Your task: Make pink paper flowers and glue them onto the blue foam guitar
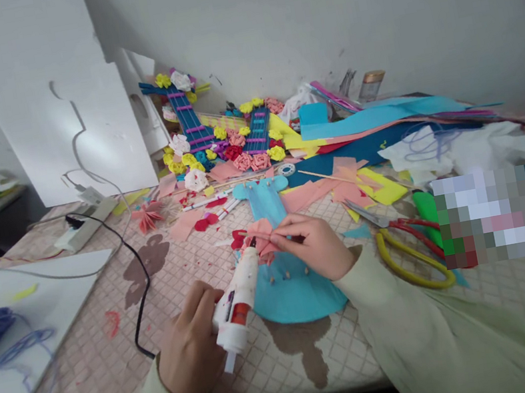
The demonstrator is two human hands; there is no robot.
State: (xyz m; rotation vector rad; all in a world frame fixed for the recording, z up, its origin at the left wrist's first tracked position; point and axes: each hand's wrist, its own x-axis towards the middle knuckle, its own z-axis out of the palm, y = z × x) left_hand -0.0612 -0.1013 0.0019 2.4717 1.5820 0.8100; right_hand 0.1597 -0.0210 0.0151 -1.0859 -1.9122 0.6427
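Pink paper [266, 247], gathered into what looks like a part-made flower, is over the middle of the blue cutout [301, 299] in front of you; you cannot tell from here whether the two touch. Your left hand [192, 344] is closed around the glue gun [240, 287], its nozzle right at the paper. Your right hand [319, 245] pinches a thin stick [250, 234] between thumb and fingertips, beside the paper's edge. As for progress, the cutout already bears small pegs [287, 275], but no strings show on it. Behind it, the dark blue pieces [187, 123] have crossbars and stand among finished paper flowers [196, 180]. By comparison, yours looks only partly done, and the pink folds seem unfinished.
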